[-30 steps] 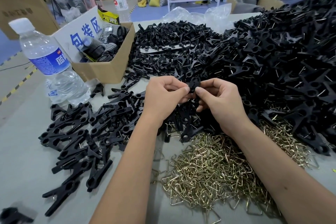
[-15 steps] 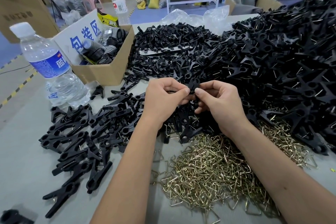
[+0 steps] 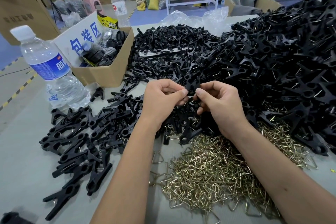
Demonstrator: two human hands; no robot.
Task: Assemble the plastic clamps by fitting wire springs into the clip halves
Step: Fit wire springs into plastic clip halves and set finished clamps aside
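Above the table's middle, my left hand (image 3: 162,99) and my right hand (image 3: 218,104) together pinch one black plastic clamp (image 3: 191,86) between thumbs and fingertips. A thin wire end shows at my left fingertips. A heap of brass-coloured wire springs (image 3: 209,172) lies in front of my wrists. A very large pile of black clamps (image 3: 272,63) fills the right and back of the table. A looser spread of black clamps (image 3: 78,143) lies to the left. How the wire sits in the held clamp is hidden by my fingers.
A water bottle (image 3: 49,71) stands at the left. Behind it is an open cardboard box (image 3: 107,74) of dark parts, with a second bottle (image 3: 119,5) beyond. Crumpled clear plastic (image 3: 198,18) lies at the table's far edge. Bare grey table (image 3: 21,169) shows at front left.
Both hands stay together on the same clamp, with only small finger shifts. The view has tilted slightly.
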